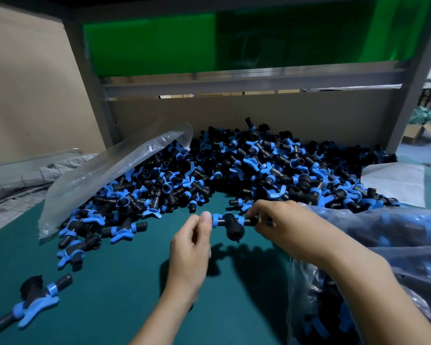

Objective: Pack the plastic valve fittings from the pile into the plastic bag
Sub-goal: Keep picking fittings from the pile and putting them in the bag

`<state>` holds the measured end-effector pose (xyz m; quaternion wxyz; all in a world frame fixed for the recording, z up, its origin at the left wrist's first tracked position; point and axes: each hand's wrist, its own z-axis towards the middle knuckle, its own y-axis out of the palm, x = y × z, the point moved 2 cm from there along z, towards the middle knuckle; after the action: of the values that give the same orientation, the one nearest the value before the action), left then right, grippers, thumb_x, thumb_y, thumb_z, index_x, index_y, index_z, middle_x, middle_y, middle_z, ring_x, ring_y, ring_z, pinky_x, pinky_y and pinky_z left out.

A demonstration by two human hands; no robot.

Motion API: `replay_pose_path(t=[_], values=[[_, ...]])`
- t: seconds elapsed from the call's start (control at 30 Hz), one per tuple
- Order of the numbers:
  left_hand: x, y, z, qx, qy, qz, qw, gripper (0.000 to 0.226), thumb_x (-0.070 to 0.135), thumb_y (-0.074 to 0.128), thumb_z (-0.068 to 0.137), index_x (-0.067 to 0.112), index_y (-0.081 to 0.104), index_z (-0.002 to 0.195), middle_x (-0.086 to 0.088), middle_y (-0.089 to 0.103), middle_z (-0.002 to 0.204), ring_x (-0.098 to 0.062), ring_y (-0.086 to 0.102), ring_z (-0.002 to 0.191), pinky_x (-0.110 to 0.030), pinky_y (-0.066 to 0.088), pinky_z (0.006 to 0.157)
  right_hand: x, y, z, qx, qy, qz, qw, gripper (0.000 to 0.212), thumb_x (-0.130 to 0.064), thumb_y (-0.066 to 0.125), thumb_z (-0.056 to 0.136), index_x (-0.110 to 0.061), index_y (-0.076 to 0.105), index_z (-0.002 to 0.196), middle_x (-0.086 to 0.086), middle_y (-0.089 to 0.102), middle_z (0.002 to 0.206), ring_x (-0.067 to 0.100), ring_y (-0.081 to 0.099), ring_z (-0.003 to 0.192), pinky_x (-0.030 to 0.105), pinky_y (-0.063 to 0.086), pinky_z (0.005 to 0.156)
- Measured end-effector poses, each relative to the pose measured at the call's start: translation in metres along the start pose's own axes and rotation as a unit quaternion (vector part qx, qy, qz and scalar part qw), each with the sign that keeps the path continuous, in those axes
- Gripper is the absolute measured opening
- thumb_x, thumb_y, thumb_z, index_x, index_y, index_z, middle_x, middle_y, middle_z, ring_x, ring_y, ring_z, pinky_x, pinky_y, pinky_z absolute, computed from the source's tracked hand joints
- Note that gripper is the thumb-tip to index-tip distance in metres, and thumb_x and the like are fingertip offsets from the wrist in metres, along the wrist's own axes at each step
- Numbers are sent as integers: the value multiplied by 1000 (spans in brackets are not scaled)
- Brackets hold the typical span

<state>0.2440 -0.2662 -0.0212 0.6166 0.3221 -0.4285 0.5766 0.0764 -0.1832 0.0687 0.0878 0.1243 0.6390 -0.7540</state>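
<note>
Fitting (230, 224) pinched endwise between left hand (190, 247) and right hand (284, 227) over bare mat (125, 282) (pile (234, 165) behind).

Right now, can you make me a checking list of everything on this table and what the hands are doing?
Surface: green mat covering the table.
Job's things: pile of black-and-blue valve fittings; held fitting between both hands; filled plastic bag under the right arm.
Clutter: empty clear bag lying on the pile's left side; stray fitting at near left; grey cloth at far left.
Hands: left hand pinches the held fitting's blue end; right hand grips its other end.
Cables: nothing seen.
Surroundings: cardboard wall, grey metal frame, green panel behind.
</note>
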Motion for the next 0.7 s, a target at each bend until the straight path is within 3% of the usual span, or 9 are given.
replay_pose_path(t=[0.2, 0.37, 0.5, 0.63, 0.7], values=[[40, 8, -7, 31, 209, 147, 966, 44, 71, 45, 89, 30, 40, 73, 13, 42, 62, -7, 42, 56, -27, 38, 53, 4, 9, 0, -23, -16, 3, 1000, 11, -33, 54, 95, -38, 44, 99, -12, 58, 84, 15, 52, 80, 31, 39, 67], [65, 21, -10, 22, 361, 212, 908, 45, 62, 52, 92, 19, 52, 78, 14, 48, 68, -4, 45, 56, -21, 40, 51, 1, 3, -3, -29, -23, 35, 999, 25, -16, 49, 89, -37, 35, 91, -15, 43, 69, 7, 41, 66, 24, 32, 55], [69, 25, -9, 17, 391, 212, 896, 44, 60, 56, 91, 18, 54, 81, 11, 53, 68, -10, 52, 53, -30, 45, 49, 1, 0, -3, -39, -20, 56, 997, 29, -6, 45, 83, -32, 40, 95, -7, 52, 80, 17, 49, 75, 35, 42, 65], [69, 23, -7, 17, 376, 215, 901, 36, 61, 54, 91, 25, 50, 91, 13, 56, 71, -8, 54, 54, -28, 45, 49, 1, 1, -3, -35, -32, 54, 997, 27, -12, 47, 91, -37, 36, 91, -14, 45, 76, 9, 44, 71, 25, 35, 60], [71, 20, -3, 20, 322, 195, 926, 28, 59, 54, 91, 32, 51, 96, 15, 60, 74, -6, 58, 57, -28, 47, 54, 1, 2, -2, -18, -37, 66, 997, 21, -24, 49, 97, -38, 36, 88, -16, 47, 74, 3, 43, 68, 23, 33, 59]])
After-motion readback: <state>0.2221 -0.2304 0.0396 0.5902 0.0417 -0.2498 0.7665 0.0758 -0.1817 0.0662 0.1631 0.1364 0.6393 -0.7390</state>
